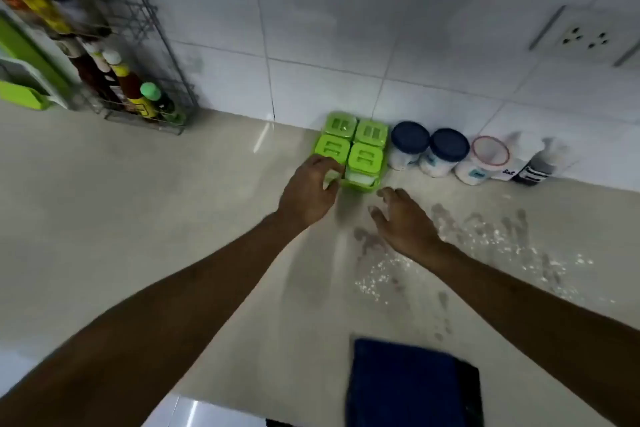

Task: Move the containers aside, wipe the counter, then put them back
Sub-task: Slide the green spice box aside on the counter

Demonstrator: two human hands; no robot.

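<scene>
A green tray of small green-lidded containers (353, 146) stands against the tiled wall. My left hand (310, 191) grips the tray's front left corner. My right hand (403, 218) hovers just right of the tray's front, fingers apart and holding nothing. To the right of the tray stand two jars with dark blue lids (410, 142) (448, 149), a white jar with a red-rimmed lid (485, 158), and two small labelled bottles (533, 163). White spilled powder and dark smears (485, 246) mark the beige counter (138, 218) in front of the jars. A folded blue cloth (412, 385) lies at the counter's near edge.
A wire rack (138, 80) holding sauce bottles stands at the back left, beside a green plastic item (20, 80). A wall socket (585, 35) sits on the tiles at the upper right. The counter's front edge runs along the bottom of the view.
</scene>
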